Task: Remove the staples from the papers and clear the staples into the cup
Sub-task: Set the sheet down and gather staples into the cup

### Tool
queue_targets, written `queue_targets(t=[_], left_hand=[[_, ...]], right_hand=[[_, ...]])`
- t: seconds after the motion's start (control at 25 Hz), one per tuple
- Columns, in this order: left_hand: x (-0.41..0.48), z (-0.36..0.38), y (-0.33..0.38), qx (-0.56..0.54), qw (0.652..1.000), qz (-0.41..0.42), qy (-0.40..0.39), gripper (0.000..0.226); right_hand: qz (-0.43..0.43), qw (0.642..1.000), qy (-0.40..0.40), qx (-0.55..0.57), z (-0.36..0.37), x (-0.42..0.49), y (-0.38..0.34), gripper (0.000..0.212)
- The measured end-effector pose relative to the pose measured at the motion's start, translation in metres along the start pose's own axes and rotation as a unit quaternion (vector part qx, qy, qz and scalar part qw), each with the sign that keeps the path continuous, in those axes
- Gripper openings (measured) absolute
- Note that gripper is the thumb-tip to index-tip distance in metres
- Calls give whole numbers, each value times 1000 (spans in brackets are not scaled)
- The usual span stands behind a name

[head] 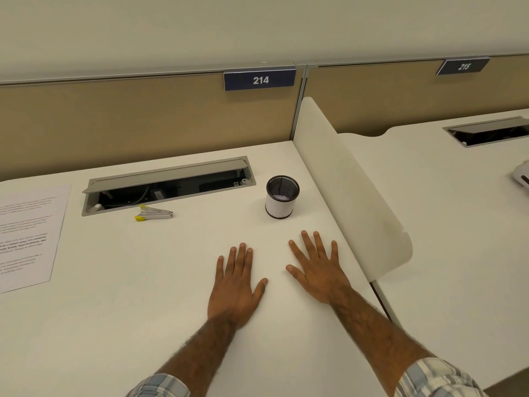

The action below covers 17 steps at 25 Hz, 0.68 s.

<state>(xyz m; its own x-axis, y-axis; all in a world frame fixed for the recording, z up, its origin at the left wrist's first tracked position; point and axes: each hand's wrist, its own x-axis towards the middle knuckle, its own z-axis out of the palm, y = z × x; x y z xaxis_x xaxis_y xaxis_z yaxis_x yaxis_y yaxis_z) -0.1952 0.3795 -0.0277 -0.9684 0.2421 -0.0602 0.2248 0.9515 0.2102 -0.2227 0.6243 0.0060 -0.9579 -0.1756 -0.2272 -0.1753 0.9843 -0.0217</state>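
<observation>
Printed papers [27, 236] lie flat at the left edge of the white desk [128, 282]. A metal staple remover [153, 214] with yellow grips lies in front of the cable tray. A black mesh cup [282, 199] with a white sleeve stands upright at the right, with small pale bits inside. My left hand [237, 285] and my right hand [317, 267] rest palm down on the desk with fingers straight, side by side, just in front of the cup. Neither hand holds anything.
An open grey cable tray [169, 184] is sunk into the desk at the back. A curved white divider [352, 190] borders the desk on the right, close to my right hand. A tan partition [143, 116] with a "214" sign stands behind. The neighbouring desk [458, 224] holds a white object at its far right.
</observation>
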Motion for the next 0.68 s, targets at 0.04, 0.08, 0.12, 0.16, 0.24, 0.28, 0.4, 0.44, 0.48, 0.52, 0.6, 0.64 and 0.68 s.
queue_targets(t=[0.04,0.08,0.12,0.16,0.24,0.28,0.4,0.44,0.48,0.52,0.6,0.64,0.68], left_hand=[[0,-1,0,-1,1000,-1,-4,79],[0,-1,0,-1,1000,-1,-7,80],[0,-1,0,0,1000,0,-4,80],[0,-2,0,2,1000,1,0,80],[0,-2,0,4,1000,1,-2,80],[0,-1,0,2,1000,0,-2,80],[0,0,-1,-1,1000,0,9,79],[0,0,-1,-1,1000,0,6,79],[0,0,-1,0,1000,1,2,79],[0,1,0,2,1000,1,1,79],[-1,0,-1,0,1000,-2,3,79],[0,0,-1,-2,1000,-4,2,80],[0,0,-1,-1,1000,-5,-1,80]], right_hand=[[-13,1000,0,-8,2,-5,-3,69],[-26,1000,3,-15,5,-10,-6,69],[-36,999,7,-17,8,-15,-10,69],[-46,999,11,-13,9,-19,-13,69],[-48,999,7,7,9,-26,-16,67],[-34,999,8,24,9,-31,-16,67],[53,996,37,60,17,-49,-22,70],[76,995,49,51,22,-57,-27,73],[90,994,56,40,27,-63,-33,76],[99,993,56,35,32,-66,-39,78],[107,992,51,35,36,-63,-53,80],[106,992,54,35,36,-57,-58,80],[105,992,58,36,34,-52,-62,80]])
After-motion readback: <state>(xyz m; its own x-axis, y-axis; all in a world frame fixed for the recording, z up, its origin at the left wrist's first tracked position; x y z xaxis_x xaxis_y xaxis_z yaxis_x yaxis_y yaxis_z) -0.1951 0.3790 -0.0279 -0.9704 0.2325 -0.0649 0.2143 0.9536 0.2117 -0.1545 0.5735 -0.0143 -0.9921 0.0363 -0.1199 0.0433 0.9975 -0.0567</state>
